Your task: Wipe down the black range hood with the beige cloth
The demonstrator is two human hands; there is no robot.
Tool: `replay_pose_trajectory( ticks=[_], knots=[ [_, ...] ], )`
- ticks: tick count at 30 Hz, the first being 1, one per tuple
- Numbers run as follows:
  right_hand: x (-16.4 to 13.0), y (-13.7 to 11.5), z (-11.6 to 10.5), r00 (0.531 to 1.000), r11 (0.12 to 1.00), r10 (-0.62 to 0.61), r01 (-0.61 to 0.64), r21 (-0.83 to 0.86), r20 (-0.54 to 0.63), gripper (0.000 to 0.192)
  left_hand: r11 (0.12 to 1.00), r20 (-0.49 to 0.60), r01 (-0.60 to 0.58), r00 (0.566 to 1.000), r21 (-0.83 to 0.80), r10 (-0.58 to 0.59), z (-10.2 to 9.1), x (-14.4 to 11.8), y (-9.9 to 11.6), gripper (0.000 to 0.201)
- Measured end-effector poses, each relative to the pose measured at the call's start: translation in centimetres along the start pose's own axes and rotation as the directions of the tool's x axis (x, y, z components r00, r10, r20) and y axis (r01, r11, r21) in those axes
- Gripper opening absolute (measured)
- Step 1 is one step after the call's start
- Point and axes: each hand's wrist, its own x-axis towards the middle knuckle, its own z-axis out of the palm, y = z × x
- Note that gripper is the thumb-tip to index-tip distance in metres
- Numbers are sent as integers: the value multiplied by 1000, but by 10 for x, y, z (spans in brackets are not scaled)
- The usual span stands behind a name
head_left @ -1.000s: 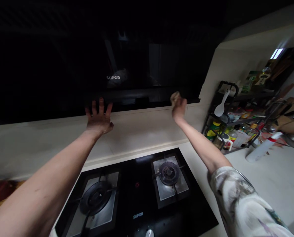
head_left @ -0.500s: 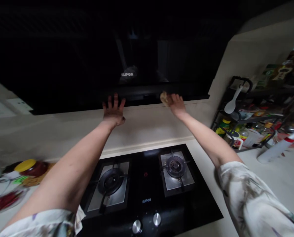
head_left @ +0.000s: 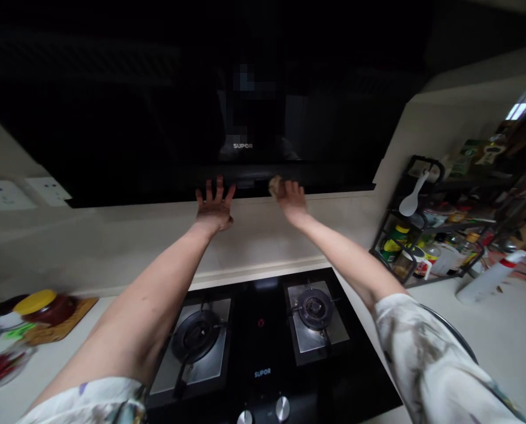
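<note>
Across the top of the view hangs a glossy black range hood (head_left: 148, 141). My left hand (head_left: 214, 207) has its fingers spread against the hood's lower edge, holding nothing. To its right, my right hand (head_left: 292, 201) grips a crumpled tan cloth (head_left: 275, 186) and presses it to the same lower edge. The cloth is small and somewhat blurred, so its exact kind is hard to make out. Below both arms lies a black gas stove (head_left: 263, 335) with two burners and two silver knobs.
At right stands a black rack (head_left: 415, 227) of bottles and jars with a white spoon (head_left: 415, 194) hanging on it. A white spray bottle (head_left: 488, 280) is near it. On the left are a yellow-lidded jar (head_left: 42, 306), a wooden board (head_left: 66, 327) and wall sockets (head_left: 7, 194).
My right hand and the cloth have moved left along the hood's edge, closer to my left hand. My left hand stays spread at the edge. The camera view has shifted slightly.
</note>
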Motion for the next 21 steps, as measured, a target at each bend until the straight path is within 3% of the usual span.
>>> replay_pose_trajectory(
  ticks=[2, 4, 7, 10, 13, 18, 21],
  knots=[
    [6, -40, 8, 999, 999, -37, 37, 23, 18, 59, 1000, -10, 2, 1000, 16, -2, 2, 0, -2, 118],
    [10, -64, 15, 996, 996, -84, 84, 26, 1, 63, 1000, -13, -1, 1000, 31, 1, 3, 1, -5, 116],
    [11, -61, 20, 983, 983, -180, 180, 19, -25, 66, 999, -6, -3, 1000, 52, 4, 2, 0, -8, 109],
    [7, -22, 21, 975, 975, -224, 223, 14, 16, 66, 998, -1, -10, 1000, 59, 10, 0, -1, -9, 104],
    [-2, 35, 20, 984, 986, -168, 168, 8, 56, 67, 997, 4, -2, 1000, 75, 1, -1, -2, -9, 106],
    [-26, 140, 15, 998, 998, 57, -57, -8, 16, 66, 992, 16, 24, 1000, 125, -26, -3, -3, -5, 105],
    [-44, 204, 8, 971, 968, 236, -237, -77, -31, 66, 988, 14, 22, 1000, 152, -25, -6, -5, -3, 100]
  ],
)
